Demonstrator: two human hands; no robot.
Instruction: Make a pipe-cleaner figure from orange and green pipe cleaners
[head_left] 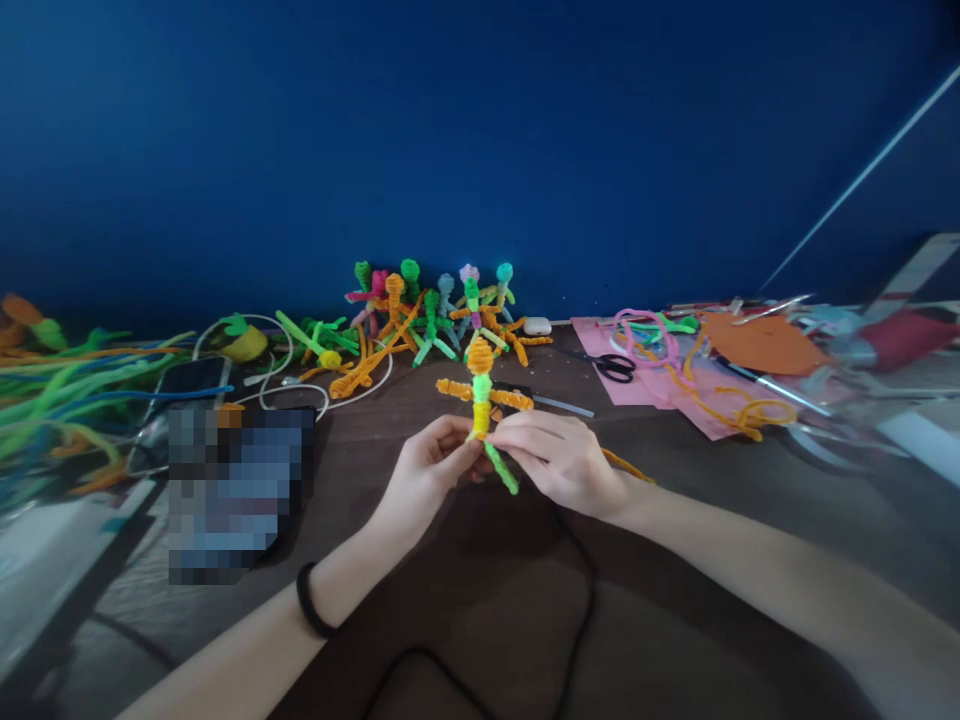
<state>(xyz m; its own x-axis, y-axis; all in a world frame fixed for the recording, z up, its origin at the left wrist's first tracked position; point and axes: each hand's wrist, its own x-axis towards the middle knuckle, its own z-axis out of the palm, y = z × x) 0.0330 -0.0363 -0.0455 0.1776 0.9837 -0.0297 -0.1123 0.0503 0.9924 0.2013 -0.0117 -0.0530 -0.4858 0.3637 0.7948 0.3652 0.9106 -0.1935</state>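
Between my hands, upright above the table, is a pipe cleaner figure (481,385) with an orange coiled head, orange arms, a green and yellow body and a green leg pointing down to the right. My left hand (429,462) pinches its lower body from the left. From the right, the fingertips of my right hand (559,455) close at the hip, beside the green leg. What lies exactly under those fingertips is hidden. An orange pipe cleaner (626,466) shows past my right wrist. Behind stands a group of similar coloured figures (431,320).
Loose pipe cleaners (67,380), a phone (191,385) and a blurred-out dark device (247,490) lie left, with a white cable (289,350). To the right are scissors (615,368), pink sheets (637,390) and an orange piece (761,340). A black cord (589,570) runs nearest me.
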